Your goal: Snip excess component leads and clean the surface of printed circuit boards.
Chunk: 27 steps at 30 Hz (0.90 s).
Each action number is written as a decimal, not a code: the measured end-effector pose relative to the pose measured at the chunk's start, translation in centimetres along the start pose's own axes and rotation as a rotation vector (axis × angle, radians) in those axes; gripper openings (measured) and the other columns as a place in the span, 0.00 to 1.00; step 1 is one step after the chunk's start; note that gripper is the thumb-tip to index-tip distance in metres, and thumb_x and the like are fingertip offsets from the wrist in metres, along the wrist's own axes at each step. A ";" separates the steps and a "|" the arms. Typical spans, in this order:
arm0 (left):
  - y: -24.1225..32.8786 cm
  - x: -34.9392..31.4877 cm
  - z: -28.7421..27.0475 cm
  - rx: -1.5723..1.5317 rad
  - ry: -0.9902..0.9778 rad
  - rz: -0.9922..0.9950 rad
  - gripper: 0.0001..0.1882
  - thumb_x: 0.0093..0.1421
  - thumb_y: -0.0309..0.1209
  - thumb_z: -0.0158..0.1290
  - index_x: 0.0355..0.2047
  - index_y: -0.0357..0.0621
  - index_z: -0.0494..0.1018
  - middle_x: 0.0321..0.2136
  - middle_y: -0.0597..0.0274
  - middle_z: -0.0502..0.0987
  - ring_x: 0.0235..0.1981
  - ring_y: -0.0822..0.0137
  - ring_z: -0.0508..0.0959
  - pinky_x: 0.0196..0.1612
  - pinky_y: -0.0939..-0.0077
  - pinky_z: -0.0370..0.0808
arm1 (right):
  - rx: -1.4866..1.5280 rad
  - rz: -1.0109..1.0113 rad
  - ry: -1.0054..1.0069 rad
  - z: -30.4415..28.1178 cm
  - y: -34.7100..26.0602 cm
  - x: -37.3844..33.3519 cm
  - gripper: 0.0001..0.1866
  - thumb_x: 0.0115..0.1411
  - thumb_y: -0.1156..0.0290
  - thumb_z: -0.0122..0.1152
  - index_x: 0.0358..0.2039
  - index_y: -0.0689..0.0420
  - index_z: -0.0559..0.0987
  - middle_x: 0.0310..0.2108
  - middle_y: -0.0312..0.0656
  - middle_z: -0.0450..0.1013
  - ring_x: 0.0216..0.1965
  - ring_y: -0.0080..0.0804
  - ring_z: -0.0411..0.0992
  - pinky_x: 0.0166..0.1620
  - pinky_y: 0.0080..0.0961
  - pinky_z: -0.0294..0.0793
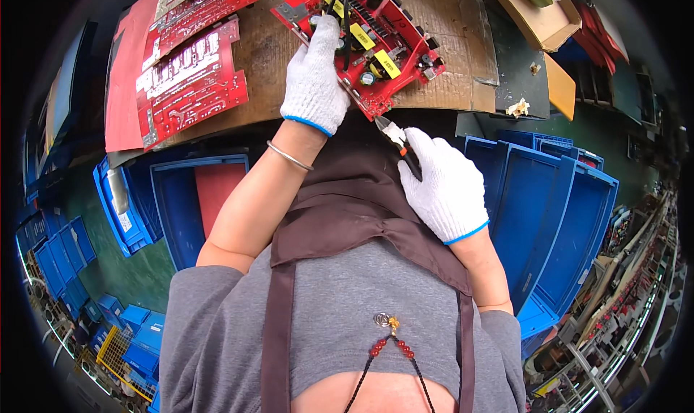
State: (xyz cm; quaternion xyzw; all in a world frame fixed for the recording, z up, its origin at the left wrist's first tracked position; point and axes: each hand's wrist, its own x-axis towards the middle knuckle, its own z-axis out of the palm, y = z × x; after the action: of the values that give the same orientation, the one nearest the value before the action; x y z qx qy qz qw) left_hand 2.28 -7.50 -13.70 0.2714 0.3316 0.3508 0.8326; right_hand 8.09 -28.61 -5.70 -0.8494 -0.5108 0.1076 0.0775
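while left fingers (327, 34) clasp a red circuit board (397, 35), right fingers (420, 142) grasp pliers (405, 152).

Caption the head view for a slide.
Left hand holds a red circuit board; the right hand grips pliers near its corner.

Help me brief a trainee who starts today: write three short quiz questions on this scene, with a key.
1. True or false: the left hand holds the red circuit board that carries yellow components.
2. Multiple choice: the right hand holds pliers. Where are their tips? A, over the black cables; B, at the board's corner nearest the person; C, inside a blue crate.
3. Fill in: the white gloves have ____ edges at the wrists.

Key: 1, true. 2, B. 3, blue.
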 end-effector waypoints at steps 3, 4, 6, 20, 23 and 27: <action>0.2 -0.5 0.6 -0.067 0.012 -0.006 0.22 0.69 0.46 0.58 0.49 0.39 0.73 0.41 0.59 0.76 0.42 0.65 0.81 0.43 0.65 0.83 | 0.000 -0.005 -0.021 0.3 -0.2 -0.1 0.20 0.60 0.62 0.67 0.52 0.48 0.79 0.32 0.43 0.77 0.34 0.45 0.79 0.37 0.38 0.80; 0.2 -0.4 0.6 -0.094 0.014 -0.032 0.22 0.68 0.46 0.59 0.49 0.39 0.73 0.42 0.59 0.76 0.43 0.65 0.81 0.43 0.65 0.83 | 0.028 -0.048 -0.096 0.2 -0.2 -0.4 0.20 0.59 0.62 0.67 0.52 0.48 0.79 0.32 0.44 0.77 0.34 0.46 0.79 0.37 0.40 0.80; 0.2 -0.4 0.6 -0.121 0.014 -0.060 0.22 0.68 0.45 0.60 0.49 0.39 0.73 0.42 0.60 0.77 0.43 0.64 0.81 0.43 0.65 0.83 | 0.071 -0.105 -0.278 0.6 -0.2 -0.8 0.20 0.59 0.61 0.67 0.51 0.50 0.79 0.32 0.45 0.77 0.35 0.49 0.79 0.38 0.42 0.80; 0.5 -0.1 1.0 -0.168 0.022 -0.096 0.21 0.70 0.44 0.58 0.51 0.39 0.71 0.44 0.57 0.78 0.43 0.58 0.83 0.46 0.53 0.85 | 0.068 -0.125 -0.186 0.8 -0.4 -0.4 0.17 0.60 0.62 0.65 0.50 0.50 0.79 0.32 0.45 0.77 0.34 0.48 0.79 0.37 0.42 0.79; 1.0 -0.6 1.2 -0.195 0.000 -0.079 0.21 0.70 0.43 0.57 0.52 0.39 0.71 0.45 0.57 0.78 0.43 0.58 0.83 0.46 0.52 0.84 | 0.137 -0.159 -0.178 1.0 -0.4 -0.8 0.18 0.59 0.63 0.65 0.50 0.50 0.79 0.32 0.46 0.77 0.34 0.48 0.79 0.37 0.41 0.79; 0.6 0.1 0.3 -0.149 0.013 -0.050 0.20 0.70 0.42 0.57 0.52 0.39 0.71 0.45 0.56 0.78 0.43 0.58 0.83 0.46 0.54 0.85 | 0.121 -0.087 -0.106 -0.7 -0.4 -0.3 0.20 0.59 0.63 0.67 0.53 0.49 0.79 0.32 0.44 0.76 0.34 0.47 0.79 0.37 0.39 0.79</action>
State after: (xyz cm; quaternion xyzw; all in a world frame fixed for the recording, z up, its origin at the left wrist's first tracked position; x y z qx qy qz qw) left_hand 2.31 -7.11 -13.18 0.1981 0.3169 0.3552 0.8568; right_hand 7.85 -28.70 -4.89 -0.8132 -0.5432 0.1797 0.1061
